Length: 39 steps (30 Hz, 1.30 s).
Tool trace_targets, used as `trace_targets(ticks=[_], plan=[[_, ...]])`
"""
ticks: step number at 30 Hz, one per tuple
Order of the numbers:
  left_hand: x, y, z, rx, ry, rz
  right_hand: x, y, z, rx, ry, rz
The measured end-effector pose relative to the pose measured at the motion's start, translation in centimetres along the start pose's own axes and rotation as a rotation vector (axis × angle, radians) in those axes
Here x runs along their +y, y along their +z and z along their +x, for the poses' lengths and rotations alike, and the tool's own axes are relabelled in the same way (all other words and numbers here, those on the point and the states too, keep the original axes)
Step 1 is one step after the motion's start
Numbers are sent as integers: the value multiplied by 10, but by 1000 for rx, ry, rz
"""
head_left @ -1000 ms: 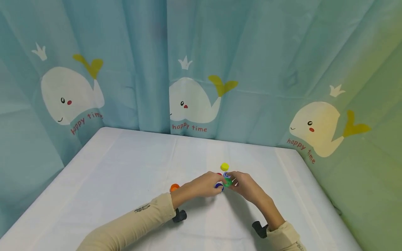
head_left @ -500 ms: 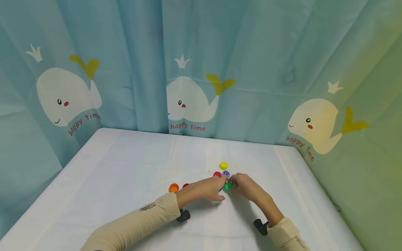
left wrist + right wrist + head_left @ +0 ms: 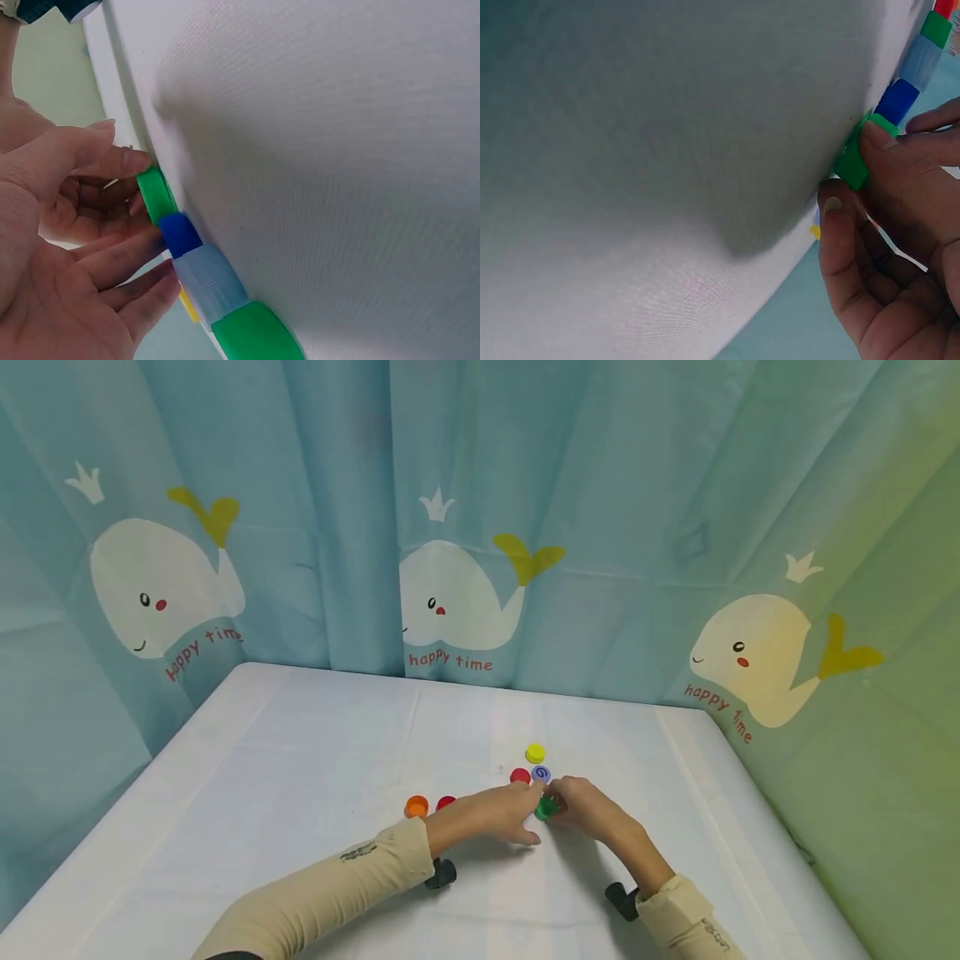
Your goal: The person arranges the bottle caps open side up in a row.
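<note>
In the head view, my left hand (image 3: 506, 814) reaches over a group of coloured bottle caps, its thumb held apart. In the left wrist view its straight fingers lie right at the dark blue cap (image 3: 180, 235) and the pale blue cap (image 3: 210, 277). My right hand (image 3: 588, 806) pinches a green cap (image 3: 547, 808) low at the table, thumb on its near side. That green cap (image 3: 853, 159) sits beside the dark blue cap (image 3: 897, 101) in the right wrist view. From the head, the left hand hides the dark blue cap.
Behind the hands lie a yellow cap (image 3: 535, 753), a red cap (image 3: 520, 776) and a lilac cap with a dark mark (image 3: 541, 774). Left of them, beyond the left forearm, are an orange cap (image 3: 416, 807) and another red cap (image 3: 446, 804). A whale-print curtain (image 3: 622, 527) hangs behind the white table (image 3: 322, 735).
The left hand has spread its thumb away from the caps and now covers the dark blue one. The green cap has come slightly nearer the person, with the right hand on it.
</note>
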<state>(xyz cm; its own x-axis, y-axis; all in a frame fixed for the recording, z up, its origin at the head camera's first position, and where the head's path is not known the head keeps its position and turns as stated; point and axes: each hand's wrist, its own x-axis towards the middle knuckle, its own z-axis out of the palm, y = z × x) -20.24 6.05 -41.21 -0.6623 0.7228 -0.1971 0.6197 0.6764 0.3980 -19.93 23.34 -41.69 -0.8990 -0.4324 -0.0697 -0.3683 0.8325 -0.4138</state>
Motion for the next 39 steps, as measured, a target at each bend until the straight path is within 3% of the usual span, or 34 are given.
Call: trace_targets(ticks=[6, 17, 22, 32, 39], plan=[[-1, 0, -1, -14, 36, -69, 1, -1, -1, -19, 2, 11], [-3, 3, -3, 22, 83, -37, -3, 1, -3, -20, 30, -1], [-4, 4, -2, 44, 78, -11, -5, 3, -1, -24, 50, -7], [-7, 2, -5, 67, 39, -110, -6, 3, -2, -38, 81, -15], [-11, -5, -8, 163, 21, -53, -5, -5, -8, -31, 138, -27]])
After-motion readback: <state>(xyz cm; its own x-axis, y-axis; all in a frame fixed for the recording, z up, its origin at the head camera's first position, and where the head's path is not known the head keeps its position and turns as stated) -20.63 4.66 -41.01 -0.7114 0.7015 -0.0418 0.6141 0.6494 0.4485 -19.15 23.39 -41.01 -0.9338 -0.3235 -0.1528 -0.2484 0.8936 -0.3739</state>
